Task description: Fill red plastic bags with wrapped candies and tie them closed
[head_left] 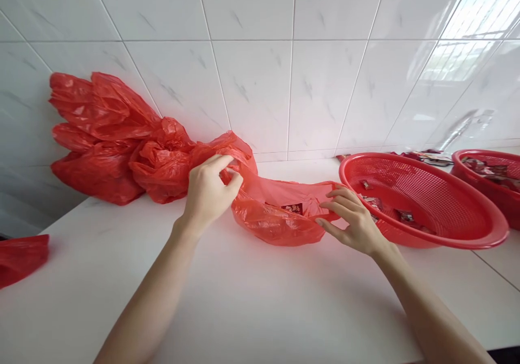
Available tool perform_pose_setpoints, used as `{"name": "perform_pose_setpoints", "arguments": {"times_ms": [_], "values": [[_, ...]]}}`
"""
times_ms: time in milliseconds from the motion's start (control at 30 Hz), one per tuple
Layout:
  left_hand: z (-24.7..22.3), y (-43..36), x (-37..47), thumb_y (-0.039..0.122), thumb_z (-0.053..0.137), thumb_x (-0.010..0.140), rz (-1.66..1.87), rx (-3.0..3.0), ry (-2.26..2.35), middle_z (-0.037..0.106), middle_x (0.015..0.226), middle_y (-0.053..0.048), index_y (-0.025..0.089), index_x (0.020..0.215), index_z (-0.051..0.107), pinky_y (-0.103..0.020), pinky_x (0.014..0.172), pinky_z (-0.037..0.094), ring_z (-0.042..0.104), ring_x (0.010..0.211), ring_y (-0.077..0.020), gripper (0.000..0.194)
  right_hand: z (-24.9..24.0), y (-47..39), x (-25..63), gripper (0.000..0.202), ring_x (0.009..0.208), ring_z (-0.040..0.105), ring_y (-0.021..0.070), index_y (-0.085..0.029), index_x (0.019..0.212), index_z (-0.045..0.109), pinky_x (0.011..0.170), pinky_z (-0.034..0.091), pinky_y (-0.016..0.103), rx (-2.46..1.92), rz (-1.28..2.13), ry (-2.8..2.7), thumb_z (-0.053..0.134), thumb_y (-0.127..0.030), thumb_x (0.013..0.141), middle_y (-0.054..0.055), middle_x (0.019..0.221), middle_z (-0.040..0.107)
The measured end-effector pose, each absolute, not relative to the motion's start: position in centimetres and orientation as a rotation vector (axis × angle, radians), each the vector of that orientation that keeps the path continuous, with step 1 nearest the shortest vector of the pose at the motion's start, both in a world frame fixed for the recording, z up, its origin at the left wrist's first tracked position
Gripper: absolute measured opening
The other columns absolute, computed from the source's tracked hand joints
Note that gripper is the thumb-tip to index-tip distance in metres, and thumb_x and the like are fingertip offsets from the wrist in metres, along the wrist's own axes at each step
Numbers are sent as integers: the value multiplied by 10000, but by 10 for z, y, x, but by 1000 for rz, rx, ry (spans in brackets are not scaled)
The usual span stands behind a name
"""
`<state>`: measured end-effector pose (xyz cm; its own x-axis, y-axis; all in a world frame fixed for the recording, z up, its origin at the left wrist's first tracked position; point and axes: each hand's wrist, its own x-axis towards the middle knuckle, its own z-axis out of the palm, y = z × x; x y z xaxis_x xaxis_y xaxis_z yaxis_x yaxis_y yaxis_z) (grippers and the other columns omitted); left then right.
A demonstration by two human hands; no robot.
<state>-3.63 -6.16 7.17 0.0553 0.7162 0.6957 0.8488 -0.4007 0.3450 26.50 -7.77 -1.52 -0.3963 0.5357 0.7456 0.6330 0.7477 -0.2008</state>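
A thin red plastic bag [276, 228] rests on the white counter with its mouth spread wide between my hands. Inside it, a small dark packet with light printing [293, 208] shows near the middle. My left hand [211, 188] is closed on the bag's left edge, thumb and forefinger curled together. On the opposite side, my right hand [351, 218] grips the right edge of the mouth between thumb and fingers. The rest of the bag's contents cannot be made out.
Several filled red bags [109, 136] are heaped against the tiled wall at left. A red perforated basket [426, 185] with small wrapped packets stands right of my right hand, a second basket [483, 190] beyond it. Red plastic [22, 258] lies at the left edge.
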Motion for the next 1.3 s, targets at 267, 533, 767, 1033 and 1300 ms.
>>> {"name": "perform_pose_setpoints", "arguments": {"times_ms": [267, 533, 767, 1033, 1300], "values": [[72, -62, -38, 246, 575, 820, -1233, -2217, -1659, 682, 729, 10, 206, 700, 596, -271, 653, 443, 606, 652, -156, 128, -18, -85, 255, 255, 940, 653, 311, -268, 1138, 679, 854, 546, 511, -1064, -297, -1702, 662, -294, 885, 87, 915, 705], [73, -66, -36, 352, 594, 858, -1290, -2256, -1661, 736, 753, -8, 198, 735, 680, -285, 691, 484, 668, 722, -184, 215, -34, -79, 250, 507, 844, 698, 288, -226, 1344, 547, 668, 574, 413, -1422, -7, -1724, 605, -475, 906, 138, 1087, 698], [74, -71, -31, 430, 603, 892, -1248, -2464, -1678, 566, 524, 32, 190, 561, 602, -269, 529, 392, 496, 491, -119, 409, -30, -81, 249, 209, 668, 696, 208, -232, 995, 638, 619, 565, 336, -1405, 339, -1732, 615, -395, 865, 54, 840, 725], [62, -69, -18, 379, 654, 877, -1355, -3014, -1668, 783, 895, -31, 214, 945, 769, -297, 756, 564, 720, 807, -198, 212, -30, -78, 249, 186, 713, 699, 215, -223, 931, 625, 729, 588, 391, -1257, 558, -1545, 663, -366, 819, 26, 744, 686], [14, -65, 15, 351, 671, 878, -1280, -3353, -1765, 692, 1311, -112, 235, 1299, 659, -420, 999, 552, 689, 1164, -278, 436, -29, -79, 249, 272, 689, 696, 226, -226, 955, 645, 692, 584, 393, -1333, 589, -1574, 709, -441, 802, 40, 765, 711]]}}
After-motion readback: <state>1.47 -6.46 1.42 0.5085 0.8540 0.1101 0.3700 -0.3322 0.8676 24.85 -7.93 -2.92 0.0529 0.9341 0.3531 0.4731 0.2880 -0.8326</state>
